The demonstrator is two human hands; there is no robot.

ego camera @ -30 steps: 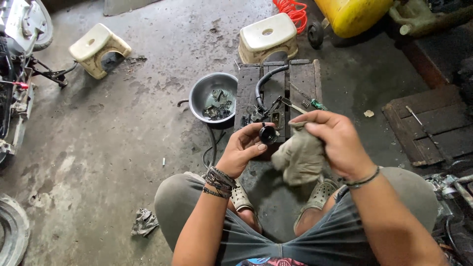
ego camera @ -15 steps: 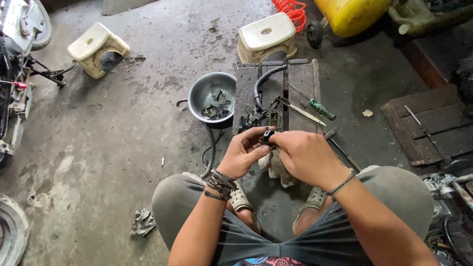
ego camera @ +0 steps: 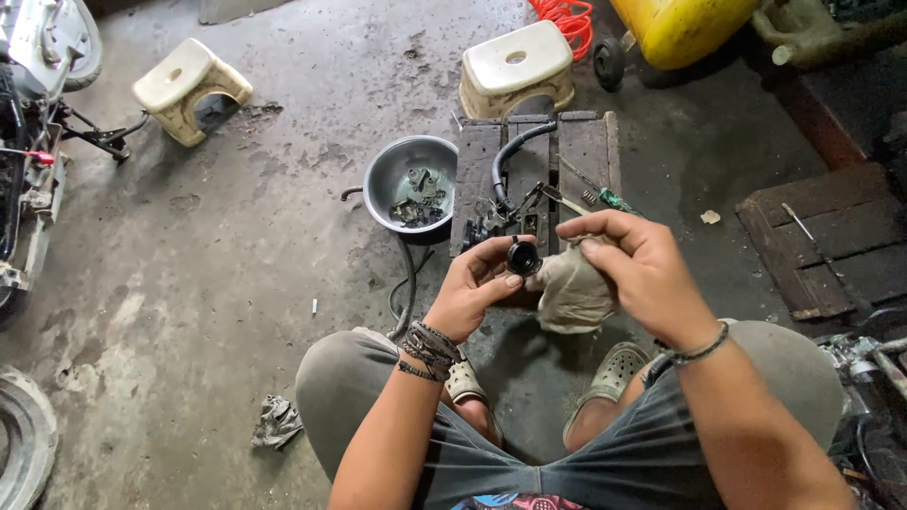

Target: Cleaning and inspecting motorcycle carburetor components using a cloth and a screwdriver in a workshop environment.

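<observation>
My left hand [ego camera: 478, 291] grips a small round black part [ego camera: 522, 257] between thumb and fingers, held above my knees. My right hand [ego camera: 635, 269] holds a dirty beige rag [ego camera: 573, 293] bunched just right of the part and touching it. Both hands hover over the near end of a dark wooden pallet [ego camera: 588, 149], where a curved black hose [ego camera: 505, 162], a screwdriver [ego camera: 595, 189] and several small metal parts lie.
A grey metal bowl [ego camera: 380, 179] with several small parts sits left of the pallet. Two cream plastic stools [ego camera: 517, 66] [ego camera: 190, 88] stand further off. A yellow tank [ego camera: 682, 26] and orange coiled hose [ego camera: 567, 17] are at the top. A motorcycle [ego camera: 33, 113] is at left, a crumpled rag [ego camera: 276, 421] by my left leg.
My right hand drew back to the right with the rag, uncovering the black part that my left hand holds; half a second ago it was closed over the part.
</observation>
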